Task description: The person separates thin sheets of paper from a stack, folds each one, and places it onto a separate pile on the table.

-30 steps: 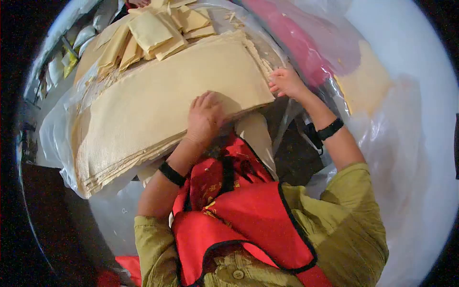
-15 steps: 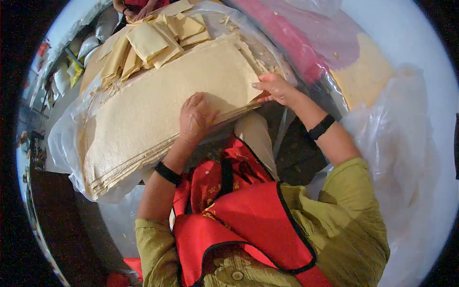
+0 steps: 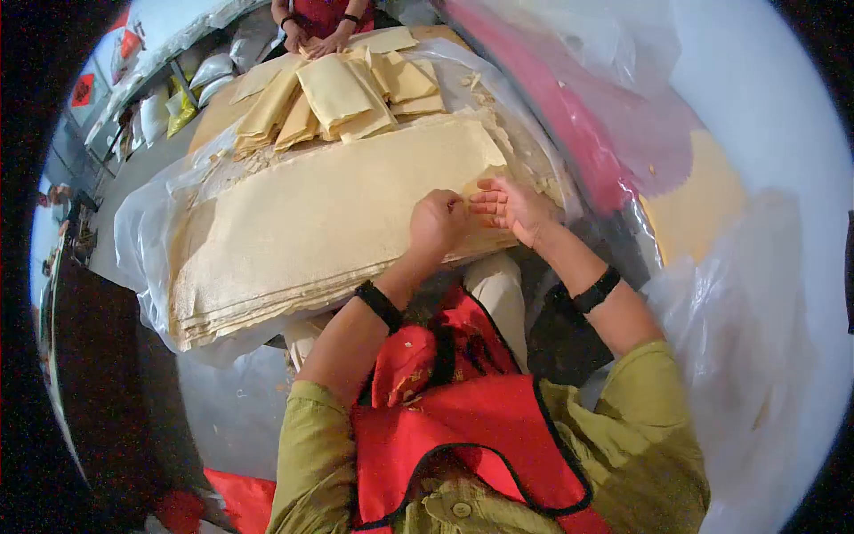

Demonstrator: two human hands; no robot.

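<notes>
A stack of large, thin pale-yellow sheets [image 3: 311, 214] lies in front of me, its near edges ragged and layered. My left hand [image 3: 434, 222] is closed over the right part of the top sheet, fingers curled and thumb pressed in as if pinching its edge. What exactly sits in that pinch is partly hidden. Beside it, my right hand [image 3: 516, 212] is turned palm up at the right end of the stack, its fingers stretched toward the left hand. A small raised bit of sheet shows between the two hands.
Behind the stack lie several folded yellow bundles [image 3: 334, 93], with a co-worker's hands [image 3: 329, 43] at their far side. Crumbled scraps [image 3: 543, 182] lie along the right edge. Clear plastic [image 3: 147, 240] hangs off the left; bags [image 3: 156, 116] stand farther back.
My left hand has moved right, from lying flat on the sheet to a closed grip near the right hand. My right hand has turned palm up and let go of the corner.
</notes>
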